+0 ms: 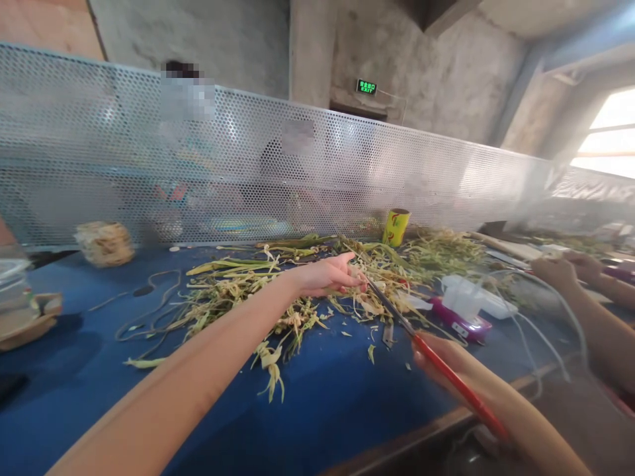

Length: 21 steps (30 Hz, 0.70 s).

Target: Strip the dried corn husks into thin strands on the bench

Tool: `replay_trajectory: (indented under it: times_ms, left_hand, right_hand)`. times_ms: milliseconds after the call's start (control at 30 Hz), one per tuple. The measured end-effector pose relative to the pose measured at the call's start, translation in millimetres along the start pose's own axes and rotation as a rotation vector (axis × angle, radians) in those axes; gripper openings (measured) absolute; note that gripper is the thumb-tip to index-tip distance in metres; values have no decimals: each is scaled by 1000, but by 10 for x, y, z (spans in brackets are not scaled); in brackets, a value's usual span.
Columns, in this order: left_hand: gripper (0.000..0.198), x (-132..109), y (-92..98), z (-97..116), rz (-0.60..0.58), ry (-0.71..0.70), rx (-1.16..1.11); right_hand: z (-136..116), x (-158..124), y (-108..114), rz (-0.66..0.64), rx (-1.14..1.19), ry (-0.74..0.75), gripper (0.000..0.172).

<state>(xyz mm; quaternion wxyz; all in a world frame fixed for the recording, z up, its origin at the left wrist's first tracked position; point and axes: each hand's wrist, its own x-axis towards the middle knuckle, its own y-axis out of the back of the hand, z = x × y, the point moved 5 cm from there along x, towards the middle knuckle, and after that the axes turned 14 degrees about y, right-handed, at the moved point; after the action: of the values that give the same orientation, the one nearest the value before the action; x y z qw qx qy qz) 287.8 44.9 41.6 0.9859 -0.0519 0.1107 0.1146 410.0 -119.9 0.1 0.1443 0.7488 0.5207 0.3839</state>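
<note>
My left hand [327, 276] reaches over a heap of dried stems and leaves [248, 287]. Its fingertips are closed together, and what they pinch is too small to make out. In my right hand [446, 360] is a tool with a long red handle [461, 383] and a thin metal shaft [391, 305]. The shaft points up and left, its tip close to my left fingertips. Whether the tip touches them or the plant bits cannot be told. Loose leaf scraps [371, 354] lie on the blue tabletop [317, 403] below.
A purple power strip [461, 324] and a white plastic container [476, 297] lie right of the heap, with pale cords nearby. Behind stand a yellow can [395, 228], a twine roll [105, 244] and a perforated metal screen [238, 152]. Another person's hands [560, 271] work at right.
</note>
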Motion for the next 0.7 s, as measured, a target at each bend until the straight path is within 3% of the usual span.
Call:
replay_trajectory:
  times_ms: [300,700]
  left_hand:
    - [90,97,-29,10,9,46,29]
    - [96,309,2,17,1,73,79]
  right_hand:
    - [127,-14,-101,-190,50,-64,39]
    - [313,-13,-86,-303,-45,-183,50]
